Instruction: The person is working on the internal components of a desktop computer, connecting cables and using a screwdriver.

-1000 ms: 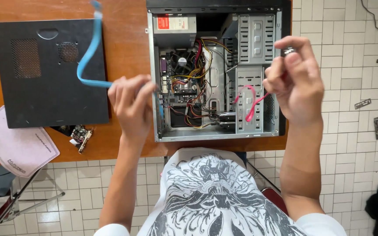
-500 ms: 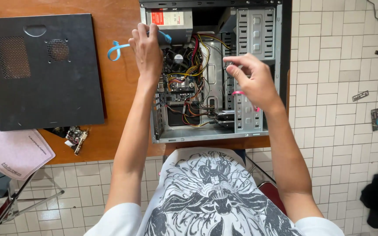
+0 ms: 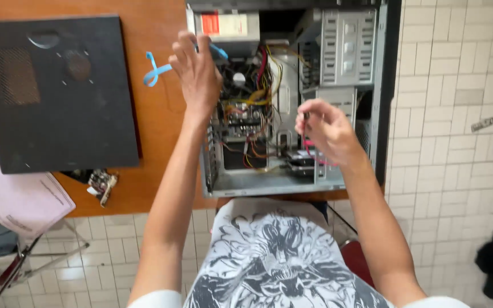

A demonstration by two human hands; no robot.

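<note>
- the left hand [image 3: 198, 71] has gone from the near edge of the table a second ago up to the top left corner of the open computer case [image 3: 289, 97], carrying the flat blue data cable [image 3: 156, 71] with it; the long blue loop that trailed over the wooden table [image 3: 161, 131] is now a short curl beside the hand.
- its fingers are closed round the cable, whose far end shows just past the fingertips, over the inside of the case near the power supply [image 3: 226, 25].
- the right hand [image 3: 326, 131] has dropped from the case's right wall to the drive bay area low in the case, and is pinched shut on a thin dark connector end of a red cable [image 3: 309, 149].
- judged from this, both cables are now at the case and being worked into place inside it rather than lying outside.
- the case lies on its side, open: inside are the motherboard [image 3: 243, 117] with a tangle of yellow, red and orange wires, the grey metal drive cage [image 3: 340, 48] at upper right, and a drive at the bottom beneath the right hand.
- outside it, the removed black side panel [image 3: 52, 94] lies flat on the table well to the left, with a small circuit card [image 3: 102, 183] and a pink paper sheet [image 3: 18, 194] near its lower edge.
</note>
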